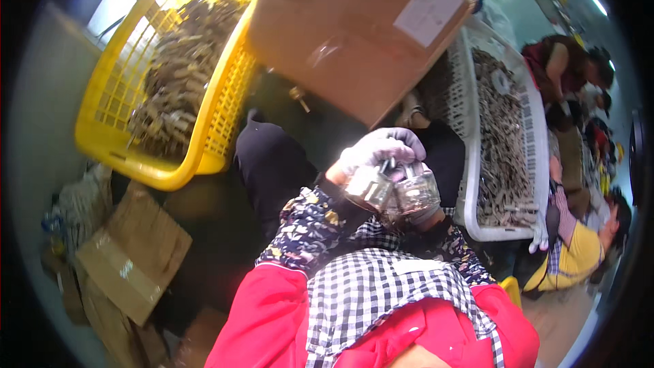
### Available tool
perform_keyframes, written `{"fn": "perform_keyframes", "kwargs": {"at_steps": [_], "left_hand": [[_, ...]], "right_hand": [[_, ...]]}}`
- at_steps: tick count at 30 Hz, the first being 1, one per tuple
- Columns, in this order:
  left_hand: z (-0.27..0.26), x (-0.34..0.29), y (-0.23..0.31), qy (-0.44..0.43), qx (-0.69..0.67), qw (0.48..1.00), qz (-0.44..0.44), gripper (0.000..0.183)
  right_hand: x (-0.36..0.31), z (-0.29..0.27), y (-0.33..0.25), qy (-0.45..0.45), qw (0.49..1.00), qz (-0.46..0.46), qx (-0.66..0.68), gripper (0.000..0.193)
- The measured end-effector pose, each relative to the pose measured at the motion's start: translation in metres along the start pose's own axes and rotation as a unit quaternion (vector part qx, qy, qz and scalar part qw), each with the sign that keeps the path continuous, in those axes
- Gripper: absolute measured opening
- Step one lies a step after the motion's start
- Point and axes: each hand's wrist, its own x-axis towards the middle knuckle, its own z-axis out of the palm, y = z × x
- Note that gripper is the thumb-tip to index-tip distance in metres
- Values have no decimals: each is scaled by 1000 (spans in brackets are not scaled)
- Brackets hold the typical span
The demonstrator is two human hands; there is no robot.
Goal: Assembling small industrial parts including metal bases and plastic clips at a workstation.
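Both of my hands wear pale gloves and meet in front of my lap. My left hand point(373, 149) is closed, with its fingers curled over the top of a shiny, blocky piece point(369, 189) in clear wrap. Close beside it is a second clear-wrapped blocky piece point(418, 193) of the same sort, with my right hand point(426, 217) closed around it from below and behind. Dark and silvery rod-like parts stick up from both pieces, which resemble padlocks. Most of my right fingers are hidden behind them.
A yellow basket point(194, 163) of brownish small parts stands at left, a white basket point(501, 233) of similar parts at right. A large cardboard box point(340, 20) lies ahead; a small brass-coloured piece point(299, 98) is near it. Flattened cardboard point(134, 252) lies lower left. Several people work at right.
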Motion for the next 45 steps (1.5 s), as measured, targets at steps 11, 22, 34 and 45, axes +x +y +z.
{"fn": "perform_keyframes", "kwargs": {"at_steps": [11, 22, 34, 45], "left_hand": [[-5, -36, -40, 105, -53, 976, -186, 14], [-2, -23, -47, 68, 0, 977, -203, 18], [-10, -36, -48, 125, 1, 971, -202, 15], [-11, -35, -54, 121, -6, 965, -231, 16]], "right_hand": [[-16, 18, 45, -115, 964, 73, 229, 21], [-21, 16, 32, -45, 782, 223, 580, 27], [-6, 22, 37, -100, 672, 318, 662, 27], [-13, 25, 57, -73, 654, 334, 675, 26]]}}
